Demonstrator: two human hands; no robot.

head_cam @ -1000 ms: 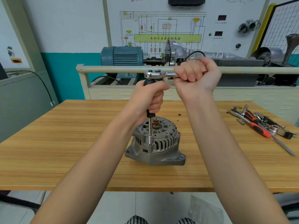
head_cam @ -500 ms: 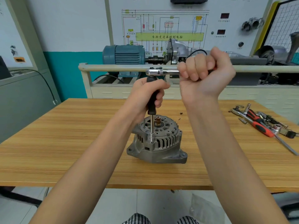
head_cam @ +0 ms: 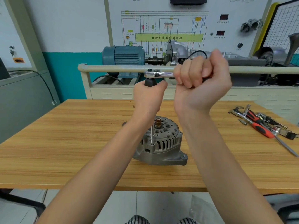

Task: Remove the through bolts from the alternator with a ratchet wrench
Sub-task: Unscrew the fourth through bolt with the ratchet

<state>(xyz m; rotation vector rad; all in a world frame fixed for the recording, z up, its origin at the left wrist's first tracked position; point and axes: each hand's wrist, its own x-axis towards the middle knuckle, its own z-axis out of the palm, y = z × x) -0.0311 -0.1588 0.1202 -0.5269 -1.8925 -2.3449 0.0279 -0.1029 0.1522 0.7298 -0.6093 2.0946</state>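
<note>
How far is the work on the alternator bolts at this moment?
Done: no removed bolt shows on the table. In hand: the right hand grips the ratchet wrench, the left hand holds the black extension handle, and its tip sits on the alternator rim. Left: this bolt and any others.

A pile of loose hand tools with a red-and-black-handled screwdriver (head_cam: 260, 127) lies on the wooden tabletop (head_cam: 72, 143); a blue-grey electric motor (head_cam: 123, 55) stands behind.
</note>
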